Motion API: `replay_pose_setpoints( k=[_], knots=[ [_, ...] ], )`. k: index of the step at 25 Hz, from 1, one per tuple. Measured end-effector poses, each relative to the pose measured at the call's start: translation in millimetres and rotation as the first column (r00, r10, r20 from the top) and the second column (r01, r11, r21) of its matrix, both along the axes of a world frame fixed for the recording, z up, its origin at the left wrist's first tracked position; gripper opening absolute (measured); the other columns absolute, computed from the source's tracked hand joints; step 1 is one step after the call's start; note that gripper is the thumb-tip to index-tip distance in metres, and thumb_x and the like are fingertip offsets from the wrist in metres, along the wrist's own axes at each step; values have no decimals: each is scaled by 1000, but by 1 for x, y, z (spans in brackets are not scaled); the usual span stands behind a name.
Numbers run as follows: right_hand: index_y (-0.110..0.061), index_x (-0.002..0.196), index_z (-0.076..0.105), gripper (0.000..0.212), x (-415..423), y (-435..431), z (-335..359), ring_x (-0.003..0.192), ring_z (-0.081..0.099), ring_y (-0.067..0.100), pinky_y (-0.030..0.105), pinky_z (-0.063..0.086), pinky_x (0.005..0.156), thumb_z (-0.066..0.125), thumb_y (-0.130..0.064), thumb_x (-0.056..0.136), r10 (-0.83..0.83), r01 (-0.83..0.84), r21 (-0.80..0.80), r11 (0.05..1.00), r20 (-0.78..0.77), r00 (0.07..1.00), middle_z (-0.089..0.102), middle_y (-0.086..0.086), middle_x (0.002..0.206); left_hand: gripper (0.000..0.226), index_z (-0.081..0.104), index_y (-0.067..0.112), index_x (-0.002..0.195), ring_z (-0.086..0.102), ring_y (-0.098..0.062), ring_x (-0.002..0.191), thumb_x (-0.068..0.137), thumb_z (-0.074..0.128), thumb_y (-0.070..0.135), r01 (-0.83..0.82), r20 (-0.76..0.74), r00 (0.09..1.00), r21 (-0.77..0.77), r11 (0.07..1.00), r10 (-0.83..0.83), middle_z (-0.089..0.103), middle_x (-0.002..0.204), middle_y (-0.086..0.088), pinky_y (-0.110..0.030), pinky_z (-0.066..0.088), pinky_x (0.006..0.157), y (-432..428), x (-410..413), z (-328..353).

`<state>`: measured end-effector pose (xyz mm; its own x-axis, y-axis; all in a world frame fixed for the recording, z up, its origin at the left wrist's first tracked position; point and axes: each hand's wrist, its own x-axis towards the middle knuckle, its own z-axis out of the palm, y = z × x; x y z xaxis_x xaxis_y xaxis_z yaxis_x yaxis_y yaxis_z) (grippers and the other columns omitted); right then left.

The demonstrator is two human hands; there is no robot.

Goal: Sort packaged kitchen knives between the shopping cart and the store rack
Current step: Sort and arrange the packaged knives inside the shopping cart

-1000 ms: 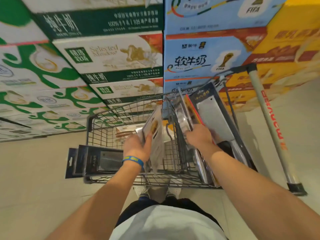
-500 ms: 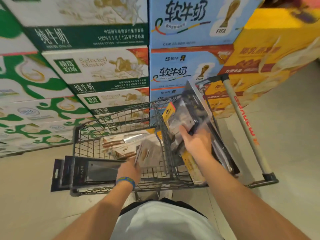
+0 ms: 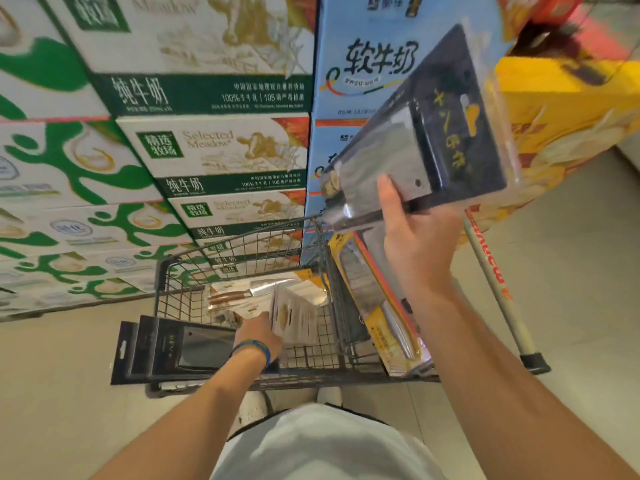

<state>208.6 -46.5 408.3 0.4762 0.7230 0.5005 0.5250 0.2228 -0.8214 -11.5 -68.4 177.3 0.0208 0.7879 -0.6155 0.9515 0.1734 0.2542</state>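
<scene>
Head view: your right hand has lifted the dark cleaver pack clear above the cart, fingers clamped; your left hand stays low, gripping a white pack inside.

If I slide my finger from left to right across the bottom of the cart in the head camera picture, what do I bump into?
Black knife packs sticking out the cart's end → left hand → white knife pack it holds → yellow knife pack → cart's push handle.

Cleaver pack: glossy clear plastic, matt black card, steel blade. Cart: dark wire metal. Floor: smooth.
</scene>
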Motion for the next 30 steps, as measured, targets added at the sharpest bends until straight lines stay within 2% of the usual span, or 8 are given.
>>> replay_pose_setpoints(
  k=[7,10,14,16,19,22,26,30],
  knots=[
    [-20,57,58,51,-55,-15,13,47,59,1,21,38,42,56,-50,99,171,-176,-135,975,-46,984,60,-16,52,15,63,18,90,61,-16,70,90,56,32,67,76,995,-48,997,-64,65,82,0,-28,52,57,-2,-6,6],
    [-12,91,66,33,-83,-45,-41,59,65,11,16,41,52,59,-43,101,202,-156,-274,949,149,968,62,-6,65,16,58,23,76,57,-14,61,87,52,32,85,114,991,-75,994,-77,62,72,2,-25,42,48,-6,-13,8],
    [-31,137,51,36,-102,-88,-117,94,61,-2,-1,42,79,61,-29,102,343,-301,-508,807,-12,939,70,-11,104,25,59,24,101,65,-20,77,89,48,43,88,114,990,-52,995,-81,69,94,1,-26,46,59,-13,-16,13],
    [-35,141,53,38,-103,-95,-146,93,66,11,13,50,82,56,-36,104,339,-299,-702,646,-87,937,72,-4,103,52,42,24,134,67,-25,92,88,54,45,48,139,990,-73,996,-37,65,113,0,-31,46,68,-18,-14,15],
    [-43,157,34,55,-114,-93,-172,85,67,21,35,57,82,51,-44,104,336,-290,-844,451,-140,931,71,1,93,83,12,32,153,62,-20,77,86,59,36,41,189,982,-154,987,-11,64,103,1,-31,46,69,-29,-7,16],
    [-33,153,43,50,-124,-80,-185,93,68,25,41,57,81,50,-42,104,310,-245,-839,486,-97,946,73,6,100,92,-2,34,156,52,-13,62,87,59,31,39,170,985,-152,988,-13,67,111,-3,-30,46,64,-37,-3,9],
    [-27,146,50,45,-107,-92,-197,71,60,16,12,38,57,57,-27,101,362,-217,-797,563,2,932,60,-6,81,101,-9,42,153,65,-19,86,80,61,41,-26,210,976,-158,987,59,62,123,-6,-29,55,72,-32,-15,2],
    [-30,138,50,41,-100,-112,-226,85,67,25,31,52,71,60,-36,99,512,-165,-972,165,-58,857,62,-1,91,110,-11,47,150,67,-25,93,79,74,43,-67,239,964,-208,976,117,65,115,-3,-36,57,85,-25,-30,5]
  ],
)
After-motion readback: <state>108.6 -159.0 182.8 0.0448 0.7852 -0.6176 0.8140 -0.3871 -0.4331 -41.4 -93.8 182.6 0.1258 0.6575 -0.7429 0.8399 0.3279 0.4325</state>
